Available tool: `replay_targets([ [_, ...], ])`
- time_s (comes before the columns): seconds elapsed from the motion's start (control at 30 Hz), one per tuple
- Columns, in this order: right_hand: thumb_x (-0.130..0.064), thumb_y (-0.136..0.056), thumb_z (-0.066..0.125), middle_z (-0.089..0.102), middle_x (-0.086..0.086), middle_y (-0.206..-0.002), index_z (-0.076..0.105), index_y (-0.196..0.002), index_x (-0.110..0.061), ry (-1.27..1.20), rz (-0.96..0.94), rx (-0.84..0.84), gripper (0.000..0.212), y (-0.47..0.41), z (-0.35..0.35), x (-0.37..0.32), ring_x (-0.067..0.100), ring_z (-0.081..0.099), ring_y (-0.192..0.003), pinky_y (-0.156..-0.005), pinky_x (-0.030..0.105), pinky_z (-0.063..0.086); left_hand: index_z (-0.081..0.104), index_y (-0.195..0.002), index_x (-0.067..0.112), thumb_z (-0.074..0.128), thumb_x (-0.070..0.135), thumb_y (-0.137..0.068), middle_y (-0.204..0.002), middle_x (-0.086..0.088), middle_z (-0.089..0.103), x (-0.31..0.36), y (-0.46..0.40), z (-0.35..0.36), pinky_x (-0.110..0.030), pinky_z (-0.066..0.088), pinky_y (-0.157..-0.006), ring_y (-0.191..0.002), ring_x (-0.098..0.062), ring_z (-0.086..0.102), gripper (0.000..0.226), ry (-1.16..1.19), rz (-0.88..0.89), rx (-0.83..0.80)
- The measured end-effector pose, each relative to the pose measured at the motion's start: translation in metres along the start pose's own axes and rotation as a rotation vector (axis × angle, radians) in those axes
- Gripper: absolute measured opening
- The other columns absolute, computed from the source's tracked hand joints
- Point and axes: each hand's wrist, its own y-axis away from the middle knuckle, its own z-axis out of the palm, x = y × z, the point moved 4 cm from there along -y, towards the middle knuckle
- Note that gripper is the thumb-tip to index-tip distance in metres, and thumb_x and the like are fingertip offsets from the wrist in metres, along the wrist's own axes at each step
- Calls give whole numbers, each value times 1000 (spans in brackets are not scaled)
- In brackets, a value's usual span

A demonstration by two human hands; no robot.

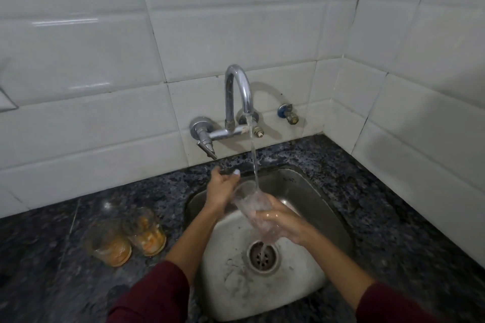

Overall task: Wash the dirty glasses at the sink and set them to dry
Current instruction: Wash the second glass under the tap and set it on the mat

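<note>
Currently rinsing: right hand has its fingers curled round a clear drinking glass, tilted, mouth up-left, under the tap stream over the steel sink. Left hand lies against the glass rim, fingers relaxed and spread, gripping nothing as far as I can tell. Two dirty glasses, orange residue inside, stand touching each other on the dark granite table, just left of the sink.

Risks, as judged: wet glass could slip from the one-hand grip and strike the basin or faucet; a left forearm swing could topple the waiting pair, which sit near the sink edge.

Room: table right of the sink is bare to the tiled corner wall, likely drying space. Faucet lever juts over the far rim, close above the left hand.
</note>
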Motion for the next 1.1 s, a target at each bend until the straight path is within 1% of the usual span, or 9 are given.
replay_targets([
  [0.13, -31, -64, 76, 58, 3, -113, 33, -122, -30, 326, 118, 85, 72, 9, -12, 12, 22, 63, -96, -74, 37, 55, 20, -141, -5, 47, 28, -98, -109, -20, 63, 47, -21, -24, -40, 48, -81, -98, -37, 60, 60, -348, 219, 284],
  [0.3, -27, -71, 72, 50, -1, -94, 24, -112, -23, 569, 152, 128, 64, 19, -24, 6, 13, 56, -81, -54, 23, 48, 25, -135, -3, 31, 22, -102, -116, -26, 60, 58, -36, -26, -41, 39, -75, -101, -41, 58, 43, -587, 136, 349],
  [0.5, -35, -57, 80, 48, 3, -118, 42, -111, -37, 1000, 84, 160, 66, 31, -32, -14, 22, 58, -96, -68, 32, 54, 15, -143, -1, 32, 8, -98, -105, -25, 63, 61, -32, -22, -42, 40, -67, -86, -39, 58, 49, -900, 277, 314],
  [0.57, -39, -56, 80, 54, 1, -119, 46, -112, -38, 1210, 28, 173, 66, 33, -29, -23, 23, 57, -103, -79, 34, 49, 32, -135, -1, 37, 10, -97, -110, -25, 62, 56, -17, -24, -46, 44, -75, -98, -42, 59, 40, -1000, 186, 246],
  [0.67, -38, -59, 81, 60, 4, -109, 46, -109, -31, 1374, -55, 127, 62, 35, -17, -41, 28, 58, -100, -76, 37, 47, 55, -118, 3, 57, 17, -88, -122, -20, 59, 23, 22, -6, -41, 48, -88, -110, -35, 58, 33, -1322, 138, -137],
  [0.73, -37, -59, 80, 56, 3, -106, 44, -102, -29, 1427, -141, 67, 57, 34, -8, -52, 27, 57, -97, -72, 35, 45, 43, -136, 10, 75, 28, -76, -134, -16, 54, -7, 49, 15, -37, 46, -96, -120, -31, 54, 70, -1258, 182, -437],
  [0.83, -38, -58, 80, 43, -3, -105, 47, -104, -31, 1362, -261, 23, 58, 30, 2, -65, 21, 52, -94, -70, 33, 43, 21, -148, 14, 84, 32, -65, -136, -12, 54, -29, 76, 32, -36, 46, -94, -121, -30, 54, 106, -910, 250, -495],
  [1.0, -34, -55, 87, 55, -6, -116, 40, -127, -33, 638, -440, 231, 86, 40, 4, -65, 10, 56, -103, -86, 29, 50, 57, -111, 14, 86, 42, -59, -105, 1, 68, -33, 87, 18, -35, 52, -81, -96, -15, 64, 66, -505, 331, -114],
  [1.1, -26, -62, 85, 58, -14, -110, 42, -126, -31, 229, -372, 366, 77, 39, 17, -23, 5, 58, -102, -85, 21, 48, 60, -109, 15, 80, 44, -54, -100, 5, 69, -37, 93, 14, -32, 54, -77, -91, -11, 66, 66, -421, 323, -4],
])
